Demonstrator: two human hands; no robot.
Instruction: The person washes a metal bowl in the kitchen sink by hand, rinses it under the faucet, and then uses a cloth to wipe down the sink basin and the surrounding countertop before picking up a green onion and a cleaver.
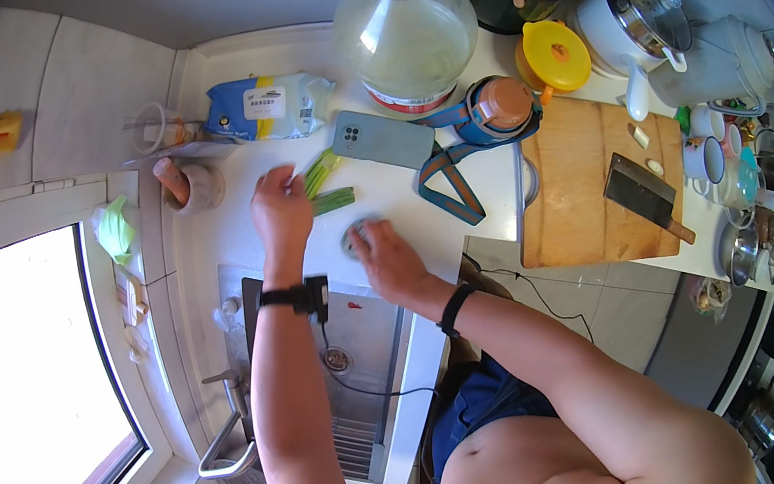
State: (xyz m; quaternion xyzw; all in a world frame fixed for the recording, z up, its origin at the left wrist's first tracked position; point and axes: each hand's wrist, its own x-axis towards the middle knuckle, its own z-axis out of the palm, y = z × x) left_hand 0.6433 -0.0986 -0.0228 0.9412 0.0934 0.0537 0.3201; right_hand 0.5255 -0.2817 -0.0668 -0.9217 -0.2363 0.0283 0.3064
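Note:
My left hand (281, 205) is over the white counter beside the sink, fingers curled, with a black wrist device on a cable. Green leafy-vegetable stalks (333, 200) lie just to its right, their near ends hidden behind the hand. Whether the fingers touch them cannot be seen. My right hand (390, 264), with a black wristband, presses its fingertips onto a small greyish round object (354, 239) on the counter near the sink's edge. Blur keeps me from telling what that object is. Beyond the stalks lies a grey-blue smartphone (382, 138).
Below my arms is a steel sink (364, 337) with a faucet (233, 418). A strapped bottle (498, 106), a large plastic jug (407, 33) and a wet-wipes pack (271, 107) stand behind. At right, a cleaver (641, 190) rests on a wooden cutting board (570, 198).

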